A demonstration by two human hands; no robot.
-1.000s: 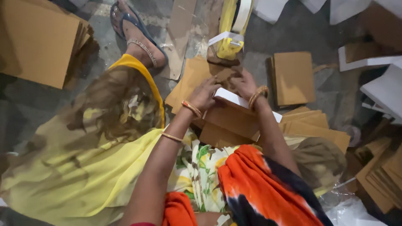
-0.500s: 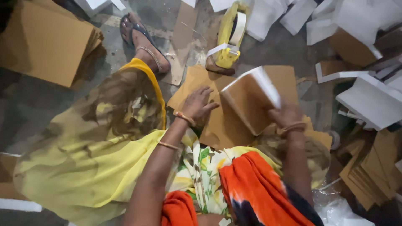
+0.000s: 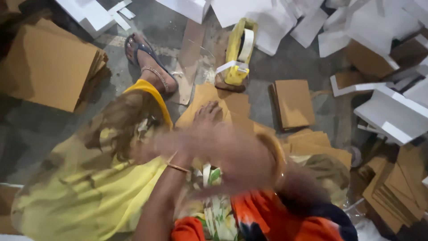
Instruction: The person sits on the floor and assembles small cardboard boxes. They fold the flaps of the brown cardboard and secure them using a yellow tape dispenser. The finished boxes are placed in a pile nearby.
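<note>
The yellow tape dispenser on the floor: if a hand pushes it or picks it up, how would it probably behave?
The yellow tape dispenser looks like rigid plastic, so it would likely stay stiff. It lies lengthwise on the grey floor, so a push should slide it, not roll it. Its tape roll may make it slightly top-heavy when lifted.

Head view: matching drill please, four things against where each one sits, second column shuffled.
Things:
1. tape dispenser
2. sandalled foot
3. big cardboard stack
4. white boards

Places:
A. far left of the floor
B. right edge
C. top centre, above the small brown squares
D. upper left, beside the yellow cloth

Pairs: 1-C, 2-D, 3-A, 4-B
</note>
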